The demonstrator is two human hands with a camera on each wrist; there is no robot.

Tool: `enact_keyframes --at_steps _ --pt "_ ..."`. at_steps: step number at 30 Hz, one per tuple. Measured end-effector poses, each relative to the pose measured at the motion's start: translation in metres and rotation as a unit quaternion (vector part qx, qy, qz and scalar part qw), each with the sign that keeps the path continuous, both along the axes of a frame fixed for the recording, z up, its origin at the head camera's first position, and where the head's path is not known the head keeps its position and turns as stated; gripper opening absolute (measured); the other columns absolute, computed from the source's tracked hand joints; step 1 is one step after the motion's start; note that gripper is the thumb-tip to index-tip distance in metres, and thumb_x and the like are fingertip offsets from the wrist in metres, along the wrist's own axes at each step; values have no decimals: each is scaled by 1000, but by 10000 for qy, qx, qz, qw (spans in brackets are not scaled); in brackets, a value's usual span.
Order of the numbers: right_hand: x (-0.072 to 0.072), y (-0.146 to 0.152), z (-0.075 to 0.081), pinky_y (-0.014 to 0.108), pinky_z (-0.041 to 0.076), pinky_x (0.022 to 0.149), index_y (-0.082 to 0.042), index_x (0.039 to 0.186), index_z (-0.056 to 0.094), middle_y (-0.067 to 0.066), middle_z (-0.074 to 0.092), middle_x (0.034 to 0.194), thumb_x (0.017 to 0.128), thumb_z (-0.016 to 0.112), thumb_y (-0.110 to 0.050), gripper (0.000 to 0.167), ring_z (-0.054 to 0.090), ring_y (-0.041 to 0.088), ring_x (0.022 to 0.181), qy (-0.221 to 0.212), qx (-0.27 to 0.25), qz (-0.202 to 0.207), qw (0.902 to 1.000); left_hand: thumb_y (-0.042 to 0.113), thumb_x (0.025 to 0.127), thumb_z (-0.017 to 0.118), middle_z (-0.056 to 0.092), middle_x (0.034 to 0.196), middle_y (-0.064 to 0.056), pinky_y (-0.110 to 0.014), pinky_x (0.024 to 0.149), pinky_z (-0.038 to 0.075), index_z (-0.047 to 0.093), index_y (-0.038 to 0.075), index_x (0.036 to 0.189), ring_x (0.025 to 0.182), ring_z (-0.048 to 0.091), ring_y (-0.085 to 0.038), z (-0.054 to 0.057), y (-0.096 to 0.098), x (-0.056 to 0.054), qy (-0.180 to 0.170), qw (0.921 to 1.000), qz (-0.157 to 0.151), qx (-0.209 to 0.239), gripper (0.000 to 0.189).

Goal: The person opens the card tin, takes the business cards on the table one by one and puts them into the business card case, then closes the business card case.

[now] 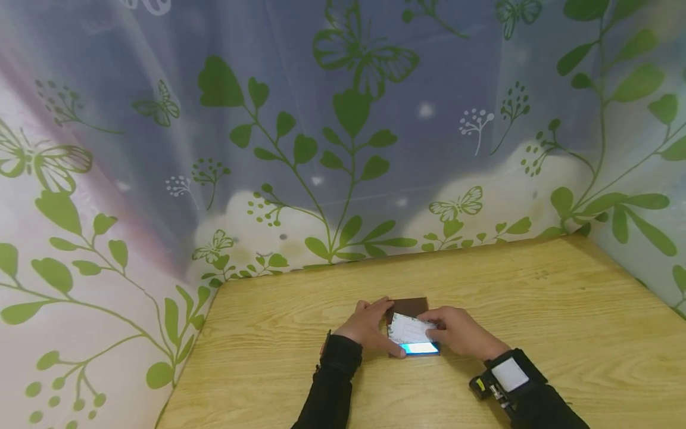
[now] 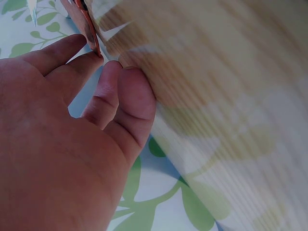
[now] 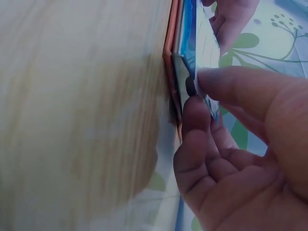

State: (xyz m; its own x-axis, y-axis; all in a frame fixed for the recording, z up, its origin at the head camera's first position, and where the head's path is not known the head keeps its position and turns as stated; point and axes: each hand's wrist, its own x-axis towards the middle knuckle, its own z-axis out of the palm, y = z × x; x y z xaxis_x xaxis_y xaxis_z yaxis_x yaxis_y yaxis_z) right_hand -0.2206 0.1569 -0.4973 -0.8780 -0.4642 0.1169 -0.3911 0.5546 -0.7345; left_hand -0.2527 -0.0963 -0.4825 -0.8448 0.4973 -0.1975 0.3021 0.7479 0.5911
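A phone (image 1: 427,349) with a bright blue-and-white screen lies in an opened brown flip case (image 1: 409,306) on the table. Over the screen sits a white card (image 1: 408,329) with a green leaf print, covering most of it. My right hand (image 1: 462,333) pinches the card's right edge between thumb and fingers; a small dark tab (image 3: 190,86) shows beside those fingertips. At the case's left side, my left hand (image 1: 367,329) holds it, thumb at the lower corner and fingers near the top. In the left wrist view, fingertips meet the case's orange-brown edge (image 2: 90,30).
The wood-grain table (image 1: 278,316) extends around the case on every side. Behind it and along both sides hang curtains (image 1: 268,179) printed with green leaves and butterflies. A strapped wrist camera (image 1: 498,381) sits on my right wrist.
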Motion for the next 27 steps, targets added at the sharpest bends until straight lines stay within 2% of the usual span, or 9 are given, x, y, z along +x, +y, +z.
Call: enact_keyframes --at_steps 6,16,21,27 --pt "1 -1 0 23 40 55 9 129 68 0 66 87 97 67 0 33 46 5 62 -33 -34 77 10000 48 72 94 27 170 2 -38 102 45 36 20 163 125 34 -19 -1 0 -1 3 10000 -18 -67 112" --pt "-1 -3 -1 22 37 54 12 133 64 -9 43 67 98 61 5 35 37 2 54 315 194 635 9973 48 72 94 27 170 2 -41 102 46 35 19 163 127 34 -22 -2 2 2 -24 9999 36 -119 112" --pt "-1 -3 -1 22 37 57 11 135 62 -7 45 73 99 59 7 36 38 2 58 309 261 607 9973 49 72 94 27 170 2 -43 103 46 35 20 163 131 34 -23 0 2 2 -60 9999 60 -91 112" --pt "0 -6 -2 23 36 57 9 134 64 -3 46 78 97 54 12 39 38 5 61 260 28 211 9994 48 73 94 26 170 3 -42 103 45 34 20 164 131 33 -23 2 2 1 -78 9999 39 -85 112"
